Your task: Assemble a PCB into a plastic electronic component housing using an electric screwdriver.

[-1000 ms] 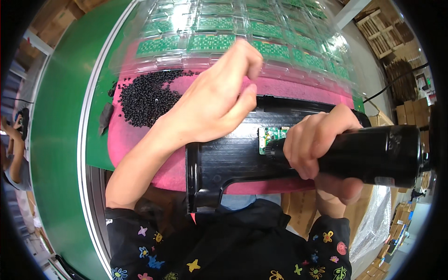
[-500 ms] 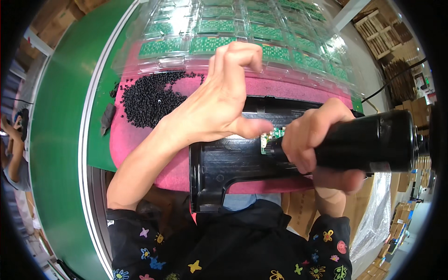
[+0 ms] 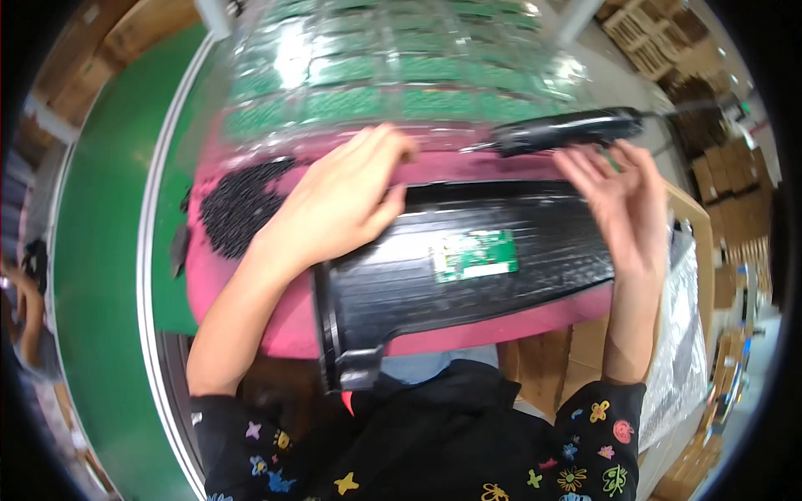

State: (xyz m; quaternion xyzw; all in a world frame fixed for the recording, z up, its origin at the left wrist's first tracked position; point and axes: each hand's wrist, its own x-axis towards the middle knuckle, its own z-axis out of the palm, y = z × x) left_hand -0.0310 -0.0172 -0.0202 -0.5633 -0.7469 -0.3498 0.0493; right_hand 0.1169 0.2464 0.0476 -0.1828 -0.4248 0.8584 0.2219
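A black plastic housing (image 3: pixel 551 225) lies across the pink mat, and a small green circuit board (image 3: pixel 476 255) sits inside it near the middle. My left hand (image 3: pixel 338 200) is over the housing's far left corner, thumb apart from the fingers, with nothing seen in it. Beyond the housing at the right, a black electric screwdriver (image 3: pixel 572 132) lies on its side, its bit pointing left. My right hand (image 3: pixel 622 196) is just on the near side of the screwdriver, fingers spread and holding nothing.
Loose black screws (image 3: pixel 238 209) are heaped left of the housing. Clear plastic trays (image 3: pixel 393 125) holding several green boards fill the far side. A dark scrap (image 3: pixel 180 249) lies beside the mat. Cardboard and clear wrap (image 3: pixel 672 334) stand at the right; a person's arm (image 3: pixel 32 301) shows far left.
My right hand has let go of the screwdriver, which now lies beyond the housing. The circuit board is uncovered. My left hand has moved left and nearer, its fingers lower.
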